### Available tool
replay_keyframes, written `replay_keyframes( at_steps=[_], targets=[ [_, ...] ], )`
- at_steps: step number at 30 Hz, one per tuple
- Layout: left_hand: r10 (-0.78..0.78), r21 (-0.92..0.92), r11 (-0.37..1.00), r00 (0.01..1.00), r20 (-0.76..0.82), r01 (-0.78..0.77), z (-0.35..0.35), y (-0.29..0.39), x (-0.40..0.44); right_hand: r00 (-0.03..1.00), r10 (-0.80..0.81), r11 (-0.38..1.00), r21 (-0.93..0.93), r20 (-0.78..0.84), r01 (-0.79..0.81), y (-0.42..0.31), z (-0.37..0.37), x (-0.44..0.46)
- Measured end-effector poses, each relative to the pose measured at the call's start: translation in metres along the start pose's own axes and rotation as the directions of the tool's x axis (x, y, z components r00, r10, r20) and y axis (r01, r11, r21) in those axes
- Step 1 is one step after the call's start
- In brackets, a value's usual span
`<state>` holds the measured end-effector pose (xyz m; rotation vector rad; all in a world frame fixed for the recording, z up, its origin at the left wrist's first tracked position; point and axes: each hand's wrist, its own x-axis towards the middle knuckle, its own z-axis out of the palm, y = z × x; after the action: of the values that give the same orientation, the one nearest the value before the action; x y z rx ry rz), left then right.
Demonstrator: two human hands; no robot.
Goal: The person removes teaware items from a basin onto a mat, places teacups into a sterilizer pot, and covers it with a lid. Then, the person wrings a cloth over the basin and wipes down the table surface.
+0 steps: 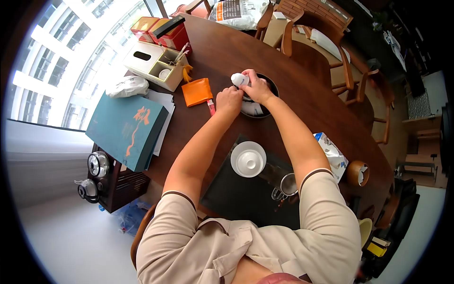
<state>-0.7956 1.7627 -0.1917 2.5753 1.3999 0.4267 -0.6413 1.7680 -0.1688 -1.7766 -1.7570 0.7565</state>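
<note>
We had the white bottle point(240, 79) up off the tabletop point(217, 52), pinched between thumb and fingers of our right hand point(258, 89), above the left rim of a round tray point(276, 90) toward the far edge. Our left hand point(229, 100) was curled just beside it; we could not tell whether it gripped anything. The bottle was lifted but not set down; how much remained, the view did not show. Our hands hid part of the tray. An orange pouch point(196, 92) crowded the left hand; a white bowl point(248, 159) stood near the close edge, between our forearms.
</note>
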Motion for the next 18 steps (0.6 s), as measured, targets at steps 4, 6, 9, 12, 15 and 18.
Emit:
replay_keyframes(
  at_steps=[4,6,9,12,15,18],
  targets=[
    [0.222,0.001,0.975,0.974,-0.039,-0.222,-0.003,-0.016,0.011,0.994,-0.103,0.983,-0.152,0.035,0.107,0.011,-0.006,0.005],
    [0.264,-0.002,0.964,0.964,-0.008,-0.264,-0.009,-0.019,0.016,0.988,-0.147,0.970,-0.192,0.036,0.151,0.016,-0.011,0.004],
    [0.315,0.005,0.949,0.946,0.080,-0.317,-0.021,-0.017,0.025,0.987,-0.158,0.973,-0.174,-0.005,0.155,0.021,-0.012,0.007],
    [0.243,-0.025,0.970,0.956,0.164,-0.242,-0.034,-0.010,0.035,0.984,-0.162,0.982,-0.112,-0.068,0.154,0.031,-0.013,0.010],
    [0.308,-0.036,0.951,0.937,0.163,-0.307,-0.039,-0.009,0.051,0.983,-0.149,0.988,-0.048,-0.102,0.145,0.036,-0.015,0.015],
    [0.311,-0.083,0.950,0.935,0.169,-0.301,-0.047,-0.010,0.053,0.972,-0.169,0.985,-0.049,-0.161,0.163,0.037,-0.012,0.016]
  ],
)
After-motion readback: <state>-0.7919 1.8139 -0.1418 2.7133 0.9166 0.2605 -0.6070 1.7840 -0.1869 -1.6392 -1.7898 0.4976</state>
